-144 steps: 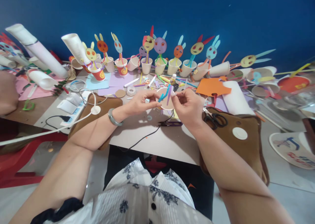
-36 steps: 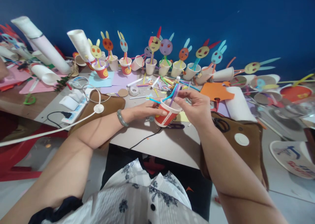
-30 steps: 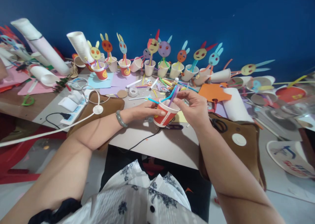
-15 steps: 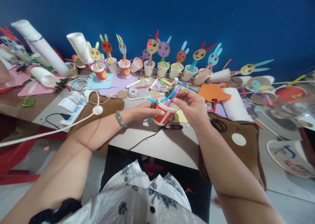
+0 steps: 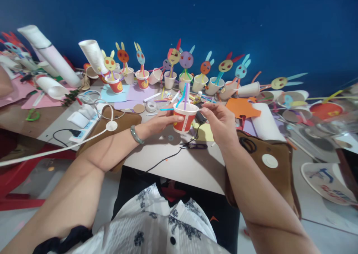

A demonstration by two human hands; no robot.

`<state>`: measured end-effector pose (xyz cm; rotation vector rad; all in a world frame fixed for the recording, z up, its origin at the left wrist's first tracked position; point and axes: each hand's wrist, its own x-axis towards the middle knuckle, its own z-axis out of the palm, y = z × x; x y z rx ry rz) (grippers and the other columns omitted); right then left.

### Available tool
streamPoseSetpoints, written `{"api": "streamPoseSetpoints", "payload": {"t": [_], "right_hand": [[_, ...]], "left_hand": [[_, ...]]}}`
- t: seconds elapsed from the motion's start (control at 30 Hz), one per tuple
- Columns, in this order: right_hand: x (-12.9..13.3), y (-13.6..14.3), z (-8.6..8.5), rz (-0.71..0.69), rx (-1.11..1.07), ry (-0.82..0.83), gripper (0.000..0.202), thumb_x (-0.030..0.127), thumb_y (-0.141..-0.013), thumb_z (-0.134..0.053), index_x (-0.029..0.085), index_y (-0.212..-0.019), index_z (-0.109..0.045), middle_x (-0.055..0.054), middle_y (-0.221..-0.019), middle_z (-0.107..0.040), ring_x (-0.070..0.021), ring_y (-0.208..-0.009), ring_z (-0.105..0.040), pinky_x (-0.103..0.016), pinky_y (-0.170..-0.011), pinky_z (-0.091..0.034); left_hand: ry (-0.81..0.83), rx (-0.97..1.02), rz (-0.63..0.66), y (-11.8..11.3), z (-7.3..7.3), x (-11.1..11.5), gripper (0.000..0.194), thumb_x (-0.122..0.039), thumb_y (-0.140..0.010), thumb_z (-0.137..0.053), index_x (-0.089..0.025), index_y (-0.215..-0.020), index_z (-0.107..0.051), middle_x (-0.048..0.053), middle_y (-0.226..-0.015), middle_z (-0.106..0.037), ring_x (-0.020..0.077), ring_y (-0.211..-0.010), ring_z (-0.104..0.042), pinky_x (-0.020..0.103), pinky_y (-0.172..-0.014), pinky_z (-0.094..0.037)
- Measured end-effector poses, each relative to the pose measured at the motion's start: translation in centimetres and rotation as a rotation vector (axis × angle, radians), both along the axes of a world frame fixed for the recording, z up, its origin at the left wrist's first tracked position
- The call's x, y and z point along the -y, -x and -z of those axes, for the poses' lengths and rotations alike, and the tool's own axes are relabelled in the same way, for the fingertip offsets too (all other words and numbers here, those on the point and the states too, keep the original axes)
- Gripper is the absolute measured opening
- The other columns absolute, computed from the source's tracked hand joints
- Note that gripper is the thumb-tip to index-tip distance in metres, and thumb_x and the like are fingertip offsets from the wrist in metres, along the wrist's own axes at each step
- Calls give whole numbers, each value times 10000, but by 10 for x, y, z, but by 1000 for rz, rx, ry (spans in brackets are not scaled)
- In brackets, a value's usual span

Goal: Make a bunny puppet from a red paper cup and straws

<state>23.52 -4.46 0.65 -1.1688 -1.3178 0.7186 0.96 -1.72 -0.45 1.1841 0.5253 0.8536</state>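
A red and white paper cup [image 5: 184, 121] is held upright above the table by my left hand [image 5: 162, 123], whose thumb lies across its front. Purple strips [image 5: 187, 95] stand up inside the cup, with a blue strip beside them. Another blue strip [image 5: 167, 109] sticks out over the rim to the left. Just right of the cup is my right hand [image 5: 219, 121], apart from it, with thumb and forefinger close together; whether anything small is between them cannot be made out.
A row of cups with paper rabbit heads [image 5: 205, 67] lines the back. Pens and scraps lie before it. Brown pouches [image 5: 268, 172] flank the work spot. A black cable [image 5: 165, 158], a power strip [image 5: 84, 129] and orange paper [image 5: 242, 108] are also on the table.
The cup has risen slightly and sits more upright. My right hand has let go of the purple strips and moved a little right of the cup. The strips now stand straighter.
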Motion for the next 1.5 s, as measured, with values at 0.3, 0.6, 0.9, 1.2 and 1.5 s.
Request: {"api": "streamPoseSetpoints", "payload": {"t": [0.3,0.6,0.9,1.2,1.5], "right_hand": [[2,5,-1,22,-55,-4,321,481,-759,-890,233,-795,-690,-9,-773,-750,-171,-720,-695,-341,-704,-589],[1,11,0,0,-190,23,304,404,-720,-875,253,-733,-611,20,-715,-705,-173,-699,-695,-358,-733,-596],[5,2,-9,-105,-30,-13,261,408,-743,-837,260,-911,-704,-32,-961,-791,-229,-903,-730,-409,-849,-595],[28,0,-31,-89,552,-333,238,327,-761,-827,278,-984,-761,-73,-1099,-784,-331,-1101,-715,-557,-1034,-538],[39,0,-39,-129,802,-339,74,333,-938,-702,341,-943,-775,-30,-912,-786,-341,-1137,-710,-688,-1269,-295]], "left_hand": [[-42,12,7,0,8,-3,655,-478,-760,-960,-212,-1325,-763,144,-1381,-781,333,-1306,-725,469,-1115,-557],[-85,9,-3,-1,7,-4,706,-500,-752,-957,-222,-1365,-744,143,-1379,-781,340,-1304,-726,472,-1107,-562],[-283,-115,18,8,4,2,720,-498,-832,-884,-239,-1467,-665,132,-1411,-720,335,-1312,-680,497,-1139,-530],[-718,-98,75,7,16,-6,794,-473,-816,-918,-294,-1517,-590,133,-1490,-627,351,-1371,-639,526,-1195,-502],[-571,-107,42,2,10,4,825,-615,-684,-975,-292,-1390,-697,121,-1461,-670,367,-1369,-641,485,-1160,-535]]}}
